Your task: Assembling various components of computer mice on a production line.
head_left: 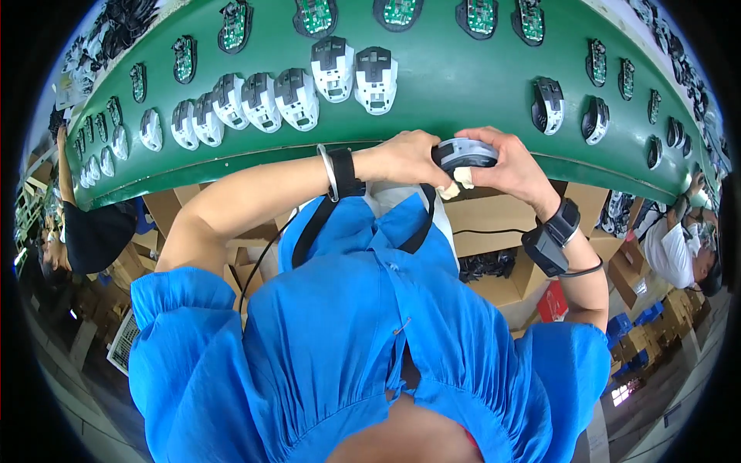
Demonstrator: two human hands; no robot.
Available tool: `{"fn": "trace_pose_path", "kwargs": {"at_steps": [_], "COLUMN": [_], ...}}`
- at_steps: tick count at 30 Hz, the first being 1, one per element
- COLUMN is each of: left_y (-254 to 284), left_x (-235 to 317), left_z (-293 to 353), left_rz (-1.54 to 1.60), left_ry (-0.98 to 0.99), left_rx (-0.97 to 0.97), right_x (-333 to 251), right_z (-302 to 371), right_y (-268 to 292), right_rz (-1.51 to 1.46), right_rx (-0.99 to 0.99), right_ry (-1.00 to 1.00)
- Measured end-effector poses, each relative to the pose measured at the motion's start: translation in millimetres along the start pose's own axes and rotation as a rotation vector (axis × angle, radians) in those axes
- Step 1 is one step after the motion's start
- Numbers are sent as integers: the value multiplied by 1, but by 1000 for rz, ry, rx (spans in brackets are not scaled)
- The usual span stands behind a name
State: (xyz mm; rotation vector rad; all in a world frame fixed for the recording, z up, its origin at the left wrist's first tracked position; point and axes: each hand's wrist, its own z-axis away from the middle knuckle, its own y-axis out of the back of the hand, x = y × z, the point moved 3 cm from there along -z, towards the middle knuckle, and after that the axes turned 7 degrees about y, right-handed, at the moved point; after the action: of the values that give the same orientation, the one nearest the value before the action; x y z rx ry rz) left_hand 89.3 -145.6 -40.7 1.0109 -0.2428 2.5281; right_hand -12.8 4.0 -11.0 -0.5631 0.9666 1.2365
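Note:
A grey and black computer mouse point(468, 156) is held up between my two hands at the near edge of the green table. My left hand point(413, 160) grips its left end, while my right hand point(511, 168) curls round the right end with the fingers over the top. Pale finger covers sit on both thumbs. The underside of the mouse and some fingertips are hidden. Just beyond my left hand lies a white and black mouse shell point(377, 81), with a similar mouse shell point(333, 69) beside it.
Several more mouse shells point(261, 102) line the table's left side. Mouse bases with green circuit boards point(315, 15) run along the far side. At right stand dark-sided mice point(548, 106). Cardboard boxes point(494, 220) are below the table edge. Other people work at both far ends.

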Motion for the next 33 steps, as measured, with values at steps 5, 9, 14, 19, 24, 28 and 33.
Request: {"fn": "trace_pose_path", "kwargs": {"at_steps": [5,9,14,19,24,28,33], "left_y": [4,1,18,12,7,-35,-83], "left_x": [17,14,-12,-42,-138,-278,-345], "left_z": [13,9,-30,2,103,188,189], "left_rz": [-83,-133,-72,125,400,230,196], "left_ry": [-151,-118,-194,10,-98,220,215], "left_rx": [83,70,117,198,456,715,583], "right_x": [-17,-11,45,104,84,149,273], "right_z": [8,17,-3,-29,-1,71,192], "right_y": [6,2,-8,19,-19,-95,-159], "right_rz": [-104,-112,-206,327,802,445,518], "right_rx": [60,130,398,1351,1133,741,-777], "right_ry": [57,164,152,297,541,290,-463]}}
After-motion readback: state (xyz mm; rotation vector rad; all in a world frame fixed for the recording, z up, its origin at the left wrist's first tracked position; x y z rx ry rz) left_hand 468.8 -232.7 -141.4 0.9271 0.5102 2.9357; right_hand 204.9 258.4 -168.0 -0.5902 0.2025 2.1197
